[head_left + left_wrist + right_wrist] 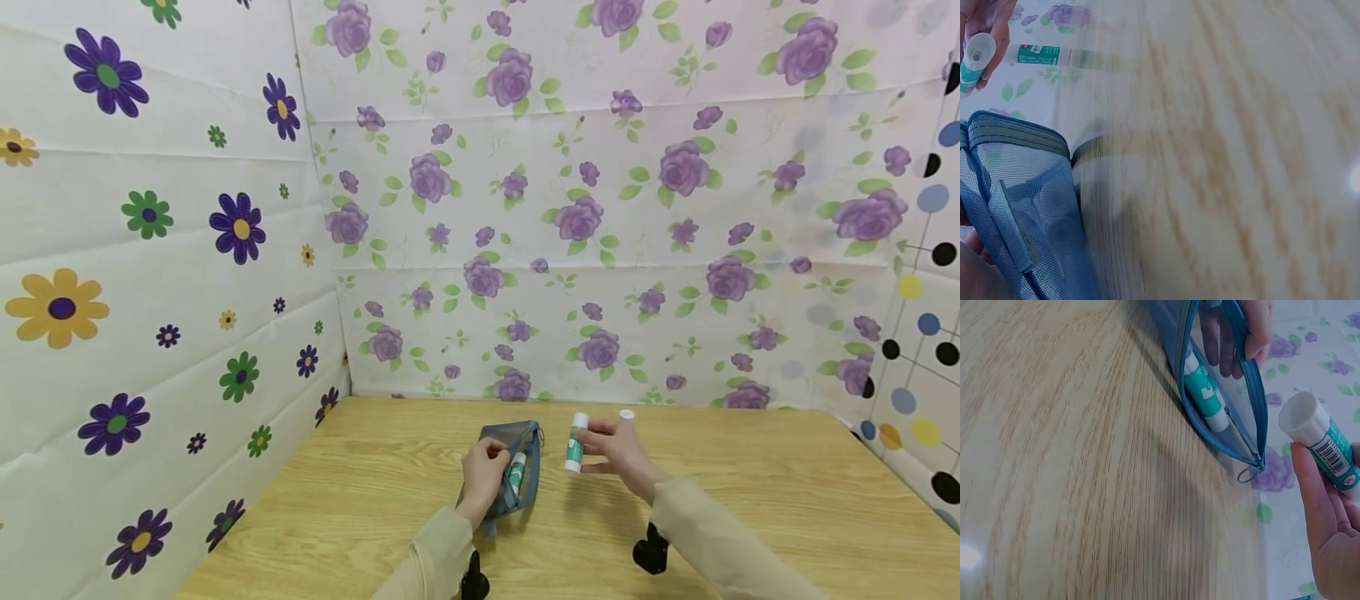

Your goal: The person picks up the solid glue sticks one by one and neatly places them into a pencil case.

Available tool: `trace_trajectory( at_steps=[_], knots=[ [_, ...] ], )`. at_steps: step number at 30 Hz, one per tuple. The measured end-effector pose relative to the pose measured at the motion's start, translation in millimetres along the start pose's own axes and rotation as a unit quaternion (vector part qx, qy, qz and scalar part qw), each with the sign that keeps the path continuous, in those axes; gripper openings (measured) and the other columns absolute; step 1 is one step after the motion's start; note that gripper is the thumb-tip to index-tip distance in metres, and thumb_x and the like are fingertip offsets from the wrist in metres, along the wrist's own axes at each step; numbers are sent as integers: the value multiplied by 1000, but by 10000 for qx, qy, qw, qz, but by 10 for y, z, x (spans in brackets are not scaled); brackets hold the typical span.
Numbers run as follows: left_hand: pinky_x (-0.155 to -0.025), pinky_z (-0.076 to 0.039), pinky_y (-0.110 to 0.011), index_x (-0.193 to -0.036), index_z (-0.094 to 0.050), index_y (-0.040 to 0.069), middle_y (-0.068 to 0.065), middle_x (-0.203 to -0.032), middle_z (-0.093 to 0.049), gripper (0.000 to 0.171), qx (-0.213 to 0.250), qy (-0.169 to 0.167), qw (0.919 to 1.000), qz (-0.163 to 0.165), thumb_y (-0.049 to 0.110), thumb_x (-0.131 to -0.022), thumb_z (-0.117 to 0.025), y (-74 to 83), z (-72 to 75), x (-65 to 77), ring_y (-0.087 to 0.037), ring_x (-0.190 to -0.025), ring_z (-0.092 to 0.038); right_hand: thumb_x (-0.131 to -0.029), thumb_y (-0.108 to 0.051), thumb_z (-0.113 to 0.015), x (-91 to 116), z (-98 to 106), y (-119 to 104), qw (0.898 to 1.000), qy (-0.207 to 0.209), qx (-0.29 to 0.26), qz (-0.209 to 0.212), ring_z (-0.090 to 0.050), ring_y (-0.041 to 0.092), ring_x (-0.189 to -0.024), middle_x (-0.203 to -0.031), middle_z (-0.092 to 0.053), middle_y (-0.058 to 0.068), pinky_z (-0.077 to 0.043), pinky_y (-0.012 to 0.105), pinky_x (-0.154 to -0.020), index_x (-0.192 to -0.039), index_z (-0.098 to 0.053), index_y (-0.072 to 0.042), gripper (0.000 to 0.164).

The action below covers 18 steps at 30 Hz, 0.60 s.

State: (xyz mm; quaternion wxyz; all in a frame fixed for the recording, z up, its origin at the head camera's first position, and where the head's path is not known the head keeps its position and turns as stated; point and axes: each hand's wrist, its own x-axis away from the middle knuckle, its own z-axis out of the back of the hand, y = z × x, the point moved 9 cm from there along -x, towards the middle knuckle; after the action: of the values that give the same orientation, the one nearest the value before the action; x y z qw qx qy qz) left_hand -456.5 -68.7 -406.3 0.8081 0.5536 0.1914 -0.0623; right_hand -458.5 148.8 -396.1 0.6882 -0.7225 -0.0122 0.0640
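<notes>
A blue mesh zip pouch (pixel 517 483) lies on the wooden table (pixel 750 500) with its mouth open. My left hand (pixel 483 467) grips the pouch's rim, fingers (pixel 1241 331) inside the opening (pixel 1222 381). One green-and-white glue stick (pixel 1204 394) lies inside the pouch (pixel 1022 212). My right hand (pixel 617 450) holds a second glue stick (pixel 575 442) just right of the pouch, its white end (pixel 1300 412) toward the opening. That stick (pixel 972 59) shows again in the left wrist view.
A third glue stick (pixel 626 414) stands on the table behind my right hand, seen also as a glue stick (pixel 1054 56) in the left wrist view. Flower-patterned walls (pixel 525 250) close in the table at the back and left, a dotted wall (pixel 922 350) at the right.
</notes>
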Motion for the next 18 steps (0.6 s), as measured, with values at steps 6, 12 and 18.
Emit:
trace_trajectory(
  at_steps=[6, 12, 18],
  knots=[
    [-53, -41, -30, -84, -64, -1, 0, -70, -54, 6, 5, 2, 10000, 17, 1, -83, -58, -2, 1, -3, -14, -59, -48, -87, -12, -60, -16, -67, 76, 9998, 57, -71, -197, -56, 35, -88, -103, -52, 21, -49, 43, -67, -119, -47, 12, 42],
    [-54, -41, -30, -84, -64, -1, 0, -69, -54, 6, -6, 29, 10000, -29, 1, -82, -58, -9, 3, -3, -14, -59, -48, -88, -10, -59, -20, -146, 107, 9997, -42, -109, -227, -56, 37, -89, -99, -54, 21, -49, 43, -67, -117, -48, 12, 39],
    [-53, -41, -30, -84, -63, -1, 0, -69, -54, 6, 5, 16, 10000, -42, 1, -82, -58, -15, 1, 1, -14, -59, -48, -88, -12, -59, 3, -202, 115, 9996, -110, -64, -247, -56, 36, -88, -97, -54, 20, -49, 42, -66, -116, -48, 14, 39]
  ],
)
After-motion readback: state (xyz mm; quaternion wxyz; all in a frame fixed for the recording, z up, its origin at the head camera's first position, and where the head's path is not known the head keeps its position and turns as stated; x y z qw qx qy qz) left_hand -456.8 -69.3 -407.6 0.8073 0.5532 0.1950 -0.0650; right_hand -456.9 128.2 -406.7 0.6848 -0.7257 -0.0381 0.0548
